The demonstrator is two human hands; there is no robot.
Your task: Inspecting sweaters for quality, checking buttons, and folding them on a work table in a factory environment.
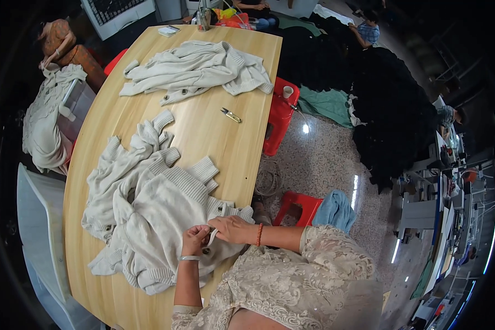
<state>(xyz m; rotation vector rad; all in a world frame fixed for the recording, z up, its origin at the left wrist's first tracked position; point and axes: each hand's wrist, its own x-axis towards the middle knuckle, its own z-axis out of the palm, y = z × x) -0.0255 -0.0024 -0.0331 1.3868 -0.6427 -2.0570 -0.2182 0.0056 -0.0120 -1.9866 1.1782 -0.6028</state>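
Several cream knitted cardigans [154, 203] lie heaped on the near part of the wooden table [203, 126]. My left hand [194, 241], below a silver bangle, is closed in a pinch on the edge of the nearest cardigan. Close beside it, my right hand [232, 229], with a red bead bracelet at the wrist, grips a folded bit of the same edge. A dark button shows just under my left fingers. Exactly what lies between my fingertips is hidden. Farther up the table, thread snips [231, 115] rest apart from both hands.
Another buttoned cardigan [198, 69] is spread at the table's far end, near a glass jar [203, 21]. Red stools [281, 118] stand along the right side, one bearing a paper cup [287, 92]. White plastic bins [44, 220] flank the left. Black garments [390, 110] are piled on the floor; other people sit around.
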